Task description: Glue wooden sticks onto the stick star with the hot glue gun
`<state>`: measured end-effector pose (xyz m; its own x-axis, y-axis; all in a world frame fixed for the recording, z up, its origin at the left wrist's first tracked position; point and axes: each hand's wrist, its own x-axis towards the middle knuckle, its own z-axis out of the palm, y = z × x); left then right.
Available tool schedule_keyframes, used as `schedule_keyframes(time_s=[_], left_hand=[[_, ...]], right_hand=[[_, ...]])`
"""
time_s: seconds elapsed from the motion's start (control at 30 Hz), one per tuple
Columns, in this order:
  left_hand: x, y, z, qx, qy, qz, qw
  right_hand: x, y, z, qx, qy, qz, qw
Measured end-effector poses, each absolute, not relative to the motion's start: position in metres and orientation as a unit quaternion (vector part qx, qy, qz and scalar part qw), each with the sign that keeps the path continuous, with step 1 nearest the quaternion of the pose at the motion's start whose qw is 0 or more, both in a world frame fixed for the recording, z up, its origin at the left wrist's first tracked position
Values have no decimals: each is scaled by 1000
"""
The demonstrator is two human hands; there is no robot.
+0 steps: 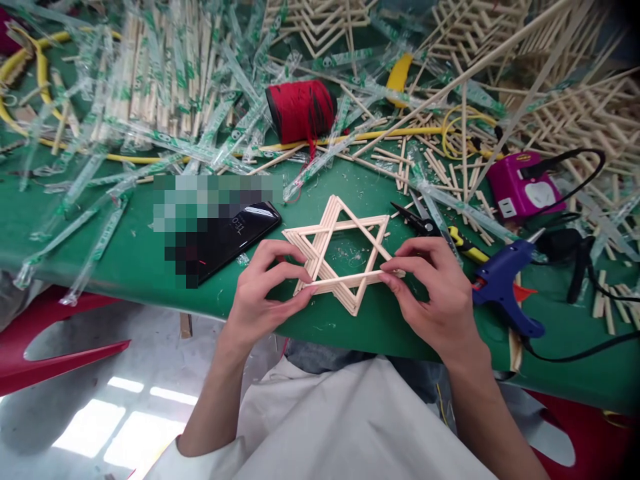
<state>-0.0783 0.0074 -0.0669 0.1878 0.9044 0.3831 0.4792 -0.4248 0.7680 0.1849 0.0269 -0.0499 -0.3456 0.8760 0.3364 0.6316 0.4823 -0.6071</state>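
Note:
A six-pointed star of stacked pale wooden sticks point(327, 230) lies near the front edge of the green table point(270, 260). At its lower left corner, my left hand point(270, 287) has thumb and fingers closed on the sticks. My right hand point(433, 287) pinches the star's right corner, around the end of the front stick. A blue glue gun point(510, 280) lies just right of my right hand. Behind that hand are black-handled pliers or cutters point(420, 217) and a yellow-and-black tool handle point(467, 245).
A black phone point(235, 237) lies left of the star. Farther back are a red thread spool point(301, 110), a yellow cable point(370, 135) and wrapped chopsticks point(160, 73). A magenta power socket point(525, 187) stands at the right, near loose sticks and stick lattices point(555, 120).

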Motion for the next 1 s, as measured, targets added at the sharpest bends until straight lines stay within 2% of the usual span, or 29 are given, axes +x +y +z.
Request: schedule_keyframes(time_s=[0.6,1.0], left_hand=[[-81,11,-69,735,448,429,276],[-81,12,-62,750,409,457,248]], right_hand=[[184,27,-48,-466,-802,185,323],[183,25,-44,-466,-816,147,309]])
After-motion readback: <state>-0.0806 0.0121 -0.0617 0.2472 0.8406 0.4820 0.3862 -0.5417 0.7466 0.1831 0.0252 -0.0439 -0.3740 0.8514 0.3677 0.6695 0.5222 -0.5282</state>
